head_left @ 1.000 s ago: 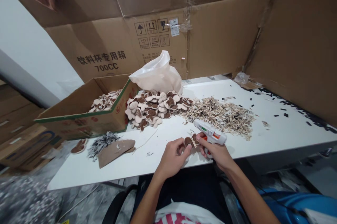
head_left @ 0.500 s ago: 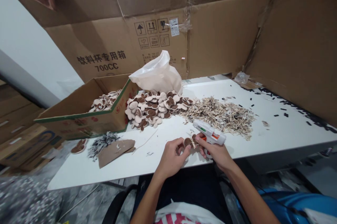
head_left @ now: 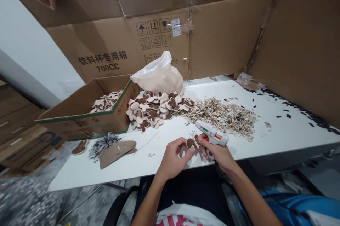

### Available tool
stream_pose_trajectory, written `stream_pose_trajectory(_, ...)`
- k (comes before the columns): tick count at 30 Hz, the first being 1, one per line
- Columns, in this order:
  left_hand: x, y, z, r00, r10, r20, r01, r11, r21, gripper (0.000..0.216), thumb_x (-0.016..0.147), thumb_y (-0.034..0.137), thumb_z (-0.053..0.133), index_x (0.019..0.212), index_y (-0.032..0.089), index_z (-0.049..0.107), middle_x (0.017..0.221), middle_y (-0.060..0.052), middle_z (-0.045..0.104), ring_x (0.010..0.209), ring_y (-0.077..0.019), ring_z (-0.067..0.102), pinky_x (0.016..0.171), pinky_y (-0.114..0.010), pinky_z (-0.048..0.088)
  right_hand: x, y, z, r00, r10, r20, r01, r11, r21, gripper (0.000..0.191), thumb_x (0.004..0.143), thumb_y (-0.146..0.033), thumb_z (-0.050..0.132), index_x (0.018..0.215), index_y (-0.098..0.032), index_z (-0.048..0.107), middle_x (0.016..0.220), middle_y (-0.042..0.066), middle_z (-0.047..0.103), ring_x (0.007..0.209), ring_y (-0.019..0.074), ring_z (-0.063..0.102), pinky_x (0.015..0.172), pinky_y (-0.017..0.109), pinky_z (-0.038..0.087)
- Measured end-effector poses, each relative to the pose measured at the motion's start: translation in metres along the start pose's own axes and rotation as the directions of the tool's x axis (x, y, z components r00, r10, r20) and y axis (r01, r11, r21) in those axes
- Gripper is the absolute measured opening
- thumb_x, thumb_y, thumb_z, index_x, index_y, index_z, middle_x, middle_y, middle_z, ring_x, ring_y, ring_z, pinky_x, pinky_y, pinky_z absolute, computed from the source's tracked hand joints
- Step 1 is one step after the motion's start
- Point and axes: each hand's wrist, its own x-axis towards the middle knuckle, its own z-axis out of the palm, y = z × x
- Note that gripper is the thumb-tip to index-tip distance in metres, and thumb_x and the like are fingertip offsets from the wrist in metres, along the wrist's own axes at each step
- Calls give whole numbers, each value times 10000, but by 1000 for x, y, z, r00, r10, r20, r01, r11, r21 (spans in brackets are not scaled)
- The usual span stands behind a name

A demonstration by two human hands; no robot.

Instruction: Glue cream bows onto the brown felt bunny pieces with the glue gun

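My left hand (head_left: 172, 160) pinches a small brown and cream mushroom-shaped piece (head_left: 190, 143) above the near edge of the white table (head_left: 164, 137). My right hand (head_left: 219, 152) grips a white hot glue gun (head_left: 211, 134) and its fingertips press a thin pale stick against the same piece. Beyond my hands lies a heap of similar mushroom pieces (head_left: 154, 107) and a heap of small pale sticks (head_left: 225, 114).
An open cardboard box (head_left: 87, 107) holding more pieces sits at the left, with a white plastic bag (head_left: 159, 74) behind the heap. A cardboard scrap (head_left: 115, 151) and grey shreds (head_left: 102, 143) lie left of my hands. Cardboard walls surround the table; black bits dot its right side.
My left fingers have spread slightly around the piece; the glue gun has shifted a little. Otherwise the scene is the same.
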Motion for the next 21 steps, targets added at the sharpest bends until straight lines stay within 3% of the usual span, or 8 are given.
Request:
stream_pose_trajectory(4,0,-5,0,995,5,-98,-16,994,-112,320,947,409,614,1199,212,616,969,-36,640,679,-136,484,662,-265,424,1,1,0,1000,-10,1,10,1000,-18,380,800,-566,793,853,-215,658,481,-45,582,403,124,500,427,233,385)
stream_pose_trajectory(7,0,-9,-2,985,40,-166,-66,986,-152,283,975,378,571,1203,216,621,1067,-69,641,786,-167,550,726,-287,453,1,2,0,1000,-10,-9,10,1000,-16,367,807,-554,793,856,-217,657,494,-46,585,405,119,505,423,225,390)
stream_pose_trajectory(10,-1,-11,-4,979,87,-183,-117,980,-161,243,1011,353,507,963,190,680,963,-74,644,865,-201,580,809,-320,453,1,4,0,1000,-6,-24,6,1000,-2,366,798,-541,806,862,-213,655,504,-44,592,410,115,512,418,216,392)
stream_pose_trajectory(13,-1,-14,-5,982,69,-178,-103,977,-189,323,1024,356,495,805,176,649,801,-48,630,754,-177,552,757,-308,434,1,4,0,999,-2,-37,2,1000,-12,364,806,-534,803,875,-208,656,484,-41,592,406,112,503,416,214,376)
stream_pose_trajectory(21,-3,-16,-2,972,21,-236,-72,975,-211,207,970,333,624,934,180,760,793,-42,725,751,-174,593,736,-291,446,1,4,1,997,0,-82,-1,1000,-12,369,799,-532,808,868,-208,645,473,-37,598,403,119,499,421,217,386)
